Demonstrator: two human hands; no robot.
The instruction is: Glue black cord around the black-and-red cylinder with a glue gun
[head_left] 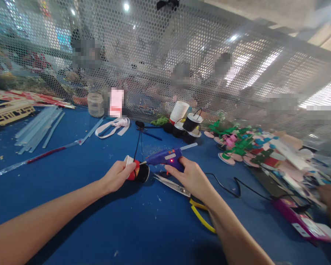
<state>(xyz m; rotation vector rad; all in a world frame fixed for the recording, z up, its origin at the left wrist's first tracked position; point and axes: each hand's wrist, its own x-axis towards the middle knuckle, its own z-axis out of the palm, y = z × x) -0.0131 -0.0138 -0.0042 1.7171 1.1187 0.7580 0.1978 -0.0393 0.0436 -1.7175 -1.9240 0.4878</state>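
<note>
Head view looks down on the blue table [71,198], where my left hand [117,176] grips a small cup figure [136,171], white at one end, red in the middle and black at the other, lying on its side just above the cloth. My right hand [191,176] is clenched around the handle of a blue glue gun [167,157], whose nozzle points left and touches the cup figure; a red light glows on its body. Scissors [172,185] with yellow handles lie under my right wrist. Clear glue sticks [37,127] lie far left. Behind, near the mesh screen [165,55], stand a white cup stack [179,111] and a glass jar [95,105].
</note>
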